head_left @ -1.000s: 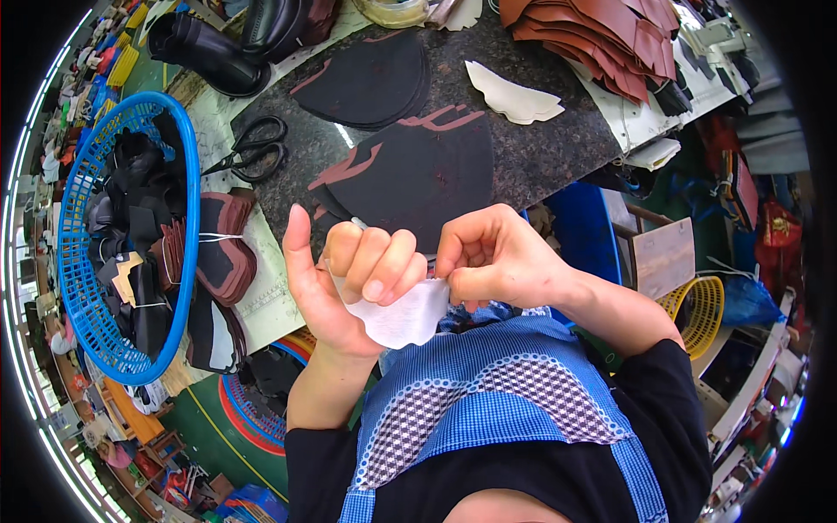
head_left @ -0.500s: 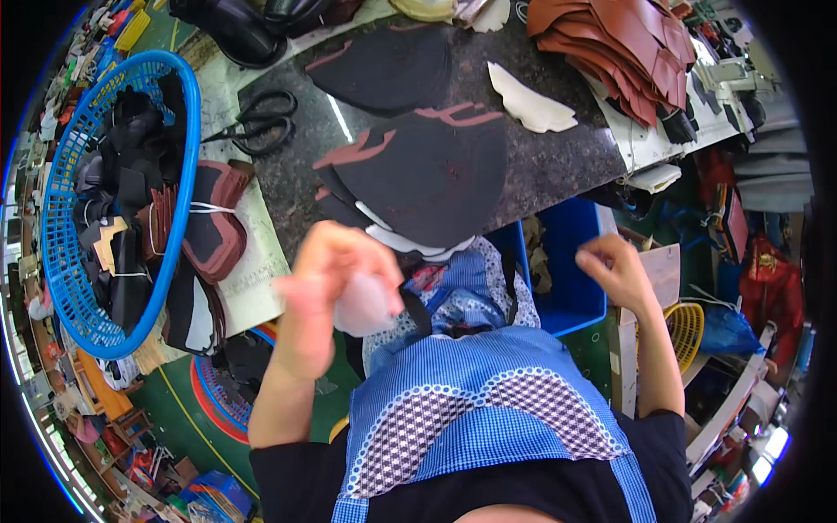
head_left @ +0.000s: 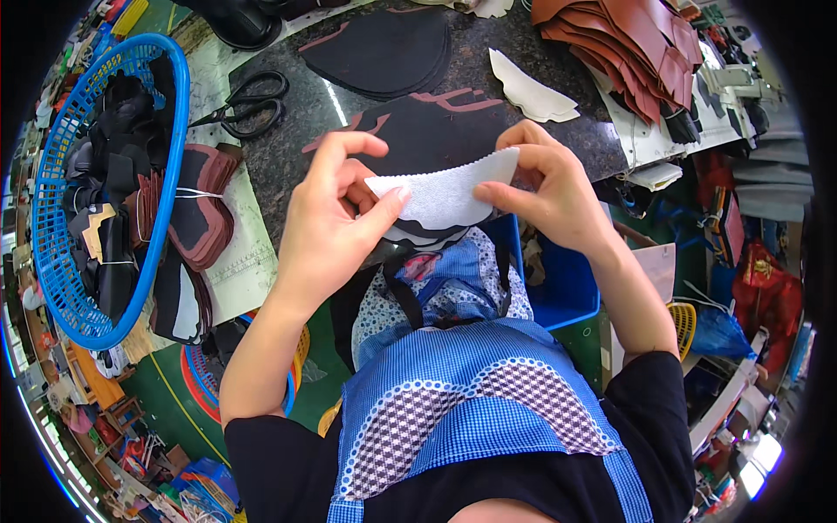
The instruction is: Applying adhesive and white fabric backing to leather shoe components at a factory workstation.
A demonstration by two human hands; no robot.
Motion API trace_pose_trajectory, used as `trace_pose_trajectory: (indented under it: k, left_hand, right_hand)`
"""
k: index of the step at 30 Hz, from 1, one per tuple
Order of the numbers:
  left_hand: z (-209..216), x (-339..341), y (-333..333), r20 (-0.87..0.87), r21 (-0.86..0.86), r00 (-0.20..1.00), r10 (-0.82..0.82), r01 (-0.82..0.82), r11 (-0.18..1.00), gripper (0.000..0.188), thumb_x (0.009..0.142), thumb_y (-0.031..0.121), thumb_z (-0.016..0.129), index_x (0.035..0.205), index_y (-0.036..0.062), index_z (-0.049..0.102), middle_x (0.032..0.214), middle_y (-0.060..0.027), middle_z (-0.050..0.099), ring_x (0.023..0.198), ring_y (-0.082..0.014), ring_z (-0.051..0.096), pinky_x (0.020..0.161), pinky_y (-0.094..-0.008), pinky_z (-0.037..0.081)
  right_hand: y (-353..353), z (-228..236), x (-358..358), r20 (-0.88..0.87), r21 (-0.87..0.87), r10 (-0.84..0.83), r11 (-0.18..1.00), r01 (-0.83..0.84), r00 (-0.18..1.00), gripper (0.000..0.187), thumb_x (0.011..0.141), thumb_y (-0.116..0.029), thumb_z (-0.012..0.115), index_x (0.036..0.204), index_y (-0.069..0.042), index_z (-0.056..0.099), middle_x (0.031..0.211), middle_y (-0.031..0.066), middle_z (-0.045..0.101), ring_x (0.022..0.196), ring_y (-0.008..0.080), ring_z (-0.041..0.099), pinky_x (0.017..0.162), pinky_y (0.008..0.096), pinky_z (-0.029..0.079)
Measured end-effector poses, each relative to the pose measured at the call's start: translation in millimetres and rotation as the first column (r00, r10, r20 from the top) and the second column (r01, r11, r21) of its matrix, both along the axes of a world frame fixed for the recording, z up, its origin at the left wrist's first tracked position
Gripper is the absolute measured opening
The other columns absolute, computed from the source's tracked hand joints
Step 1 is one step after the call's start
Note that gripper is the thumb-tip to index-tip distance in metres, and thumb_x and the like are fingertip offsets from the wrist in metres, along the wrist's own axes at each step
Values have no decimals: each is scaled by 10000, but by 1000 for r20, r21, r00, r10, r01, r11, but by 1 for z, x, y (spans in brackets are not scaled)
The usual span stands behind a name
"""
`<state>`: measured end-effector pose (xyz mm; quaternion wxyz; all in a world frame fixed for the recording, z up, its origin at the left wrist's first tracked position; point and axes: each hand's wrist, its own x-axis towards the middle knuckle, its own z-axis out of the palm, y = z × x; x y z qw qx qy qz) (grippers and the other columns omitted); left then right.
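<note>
A curved white piece of sheet material [head_left: 445, 199], with a finely toothed upper edge, is stretched between my two hands above the near side of the stone-topped table. My left hand [head_left: 327, 222] pinches its left corner, thumb in front and index finger raised. At the other end my right hand [head_left: 558, 196] grips the right corner between thumb and fingers. Behind and below it lies a fanned stack of black cut pieces [head_left: 427, 131] with reddish-brown edges, partly hidden by my hands. Another black stack [head_left: 384, 54] rests farther back, and a similar white piece [head_left: 530, 89] lies to its right.
Black-handled scissors [head_left: 253, 105] lie left on the table. Beyond them stands a blue basket [head_left: 181, 166] of black parts, beside tied brown-edged pieces [head_left: 205, 222]. Brown leather pieces [head_left: 623, 52] are piled back right. A blue bin [head_left: 567, 292] sits below the table's front edge.
My left hand has lifted the white piece forward over the black stack. My right hand has come in from the right and taken its other corner. The piece is now spread open.
</note>
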<state>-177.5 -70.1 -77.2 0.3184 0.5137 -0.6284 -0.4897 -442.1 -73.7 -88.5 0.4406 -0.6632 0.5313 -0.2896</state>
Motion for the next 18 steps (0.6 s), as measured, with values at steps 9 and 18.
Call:
trace_pose_trajectory:
  k: [9,18]
  left_hand:
    - [-17,5,-6,447,-278,893,-57,199,940,175,836,199,769,824,71,649,750,-42,542,623,-176,563,585,-323,446]
    - [-8,20,-151,556,-557,831,-18,389,734,357,806,275,794,1088,74,708,1126,-117,703,1042,-331,672,884,-411,546]
  right_hand:
    - [-16,-1,2,-519,-364,3,904,-224,855,394,694,-215,882,663,-28,536,836,88,497,767,297,548,639,380,451]
    - [-20,17,-4,31,-143,190,972,-184,981,128,868,-100,743,804,-8,682,759,60,631,773,201,656,687,325,510]
